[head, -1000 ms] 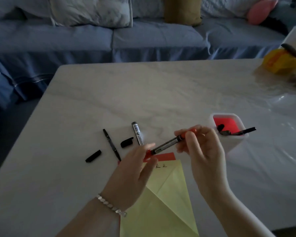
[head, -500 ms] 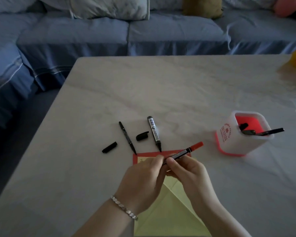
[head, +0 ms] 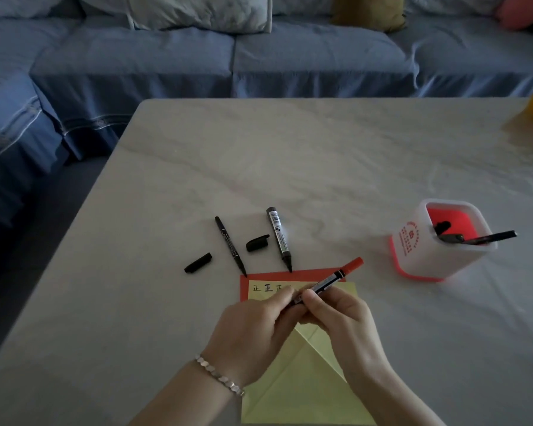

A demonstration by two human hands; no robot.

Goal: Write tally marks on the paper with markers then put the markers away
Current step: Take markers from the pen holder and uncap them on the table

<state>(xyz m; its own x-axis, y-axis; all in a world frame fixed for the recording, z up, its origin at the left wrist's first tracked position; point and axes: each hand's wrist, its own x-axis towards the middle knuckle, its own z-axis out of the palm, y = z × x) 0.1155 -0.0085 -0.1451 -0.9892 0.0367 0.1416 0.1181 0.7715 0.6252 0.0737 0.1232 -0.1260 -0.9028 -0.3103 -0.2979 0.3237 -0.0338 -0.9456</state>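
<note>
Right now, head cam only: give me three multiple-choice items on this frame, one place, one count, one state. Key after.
1. Where does the pen holder stand relative to the yellow paper?
A. to its left
B. to its right
C. on top of it

2. How many loose black caps lie on the table?
A. one
B. two
C. four

3. The red-ended marker is:
A. lying on the table
B. standing in the pen holder
C. held in both hands

Key:
1 B: the pen holder stands on the table, off to the right of the yellow paper.
2 B: one lies left of the thin marker, and the other lies between it and the thick marker.
3 C: the left hand and right hand both grip it above the yellow paper.
</note>
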